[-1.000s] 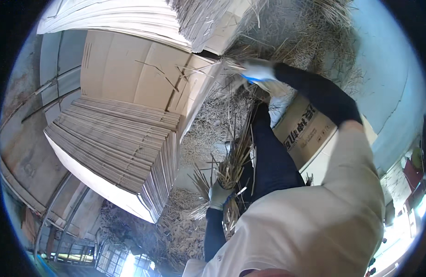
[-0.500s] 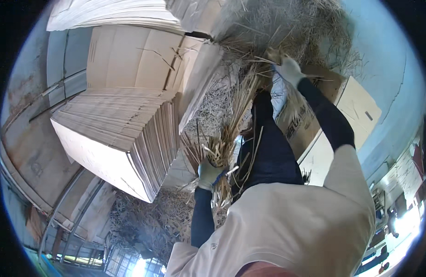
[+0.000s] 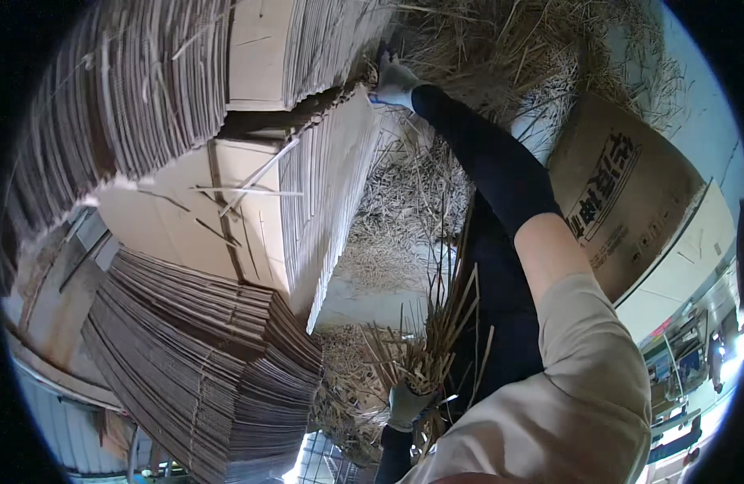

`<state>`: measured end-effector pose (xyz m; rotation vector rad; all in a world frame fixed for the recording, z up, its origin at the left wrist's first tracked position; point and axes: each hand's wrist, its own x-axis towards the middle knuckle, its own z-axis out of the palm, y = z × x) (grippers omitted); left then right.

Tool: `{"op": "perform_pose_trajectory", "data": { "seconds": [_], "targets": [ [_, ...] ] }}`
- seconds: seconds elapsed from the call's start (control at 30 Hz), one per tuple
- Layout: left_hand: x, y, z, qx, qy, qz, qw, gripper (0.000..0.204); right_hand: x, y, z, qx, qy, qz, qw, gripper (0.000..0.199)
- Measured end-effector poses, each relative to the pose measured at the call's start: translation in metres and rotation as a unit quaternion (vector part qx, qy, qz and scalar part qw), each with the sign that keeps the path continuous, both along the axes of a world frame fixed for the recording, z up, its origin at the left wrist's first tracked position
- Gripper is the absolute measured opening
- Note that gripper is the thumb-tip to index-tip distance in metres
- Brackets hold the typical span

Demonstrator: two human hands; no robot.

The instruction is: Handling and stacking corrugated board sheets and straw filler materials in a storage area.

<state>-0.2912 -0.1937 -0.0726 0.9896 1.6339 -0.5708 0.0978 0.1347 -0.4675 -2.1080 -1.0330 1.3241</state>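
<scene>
Several stacks of flattened cardboard (image 3: 227, 202) fill the left side, w/ a loose straw pile (image 3: 533, 48) up top. Brown carton (image 3: 622, 202) leans at right. Right hand (image 3: 396, 81), gloved, reaches into straw; grip can't be told. Left hand (image 3: 408, 403), gloved, is clenched round a straw bundle (image 3: 436, 339), low centre.

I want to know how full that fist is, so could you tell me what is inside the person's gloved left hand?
The left hand grips a bundle of dry straw stalks that fan upward out of the fist. The stalk ends inside the glove are covered, so their number cannot be seen.
</scene>
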Motion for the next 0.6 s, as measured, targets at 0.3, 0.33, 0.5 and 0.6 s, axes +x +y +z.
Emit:
{"op": "perform_pose_trajectory", "data": {
  "seconds": [0.3,0.33,0.5,0.6],
  "targets": [
    [0.022,0.018,0.004,0.018,-0.006,-0.092,0.996,0.064,0.029,0.013,0.036,-0.038,-0.013,0.197,0.980,0.051],
    [0.026,0.022,0.006,0.024,-0.009,-0.106,0.994,0.064,0.033,0.013,0.046,-0.040,-0.021,0.214,0.976,0.048],
    [0.045,0.020,0.009,0.023,-0.048,-0.143,0.988,0.065,0.066,-0.028,0.114,-0.041,-0.029,0.300,0.953,0.033],
    [0.044,0.023,-0.009,0.029,-0.087,-0.143,0.986,0.065,0.114,-0.072,0.203,-0.028,-0.065,0.358,0.931,0.032]
  ]
}}
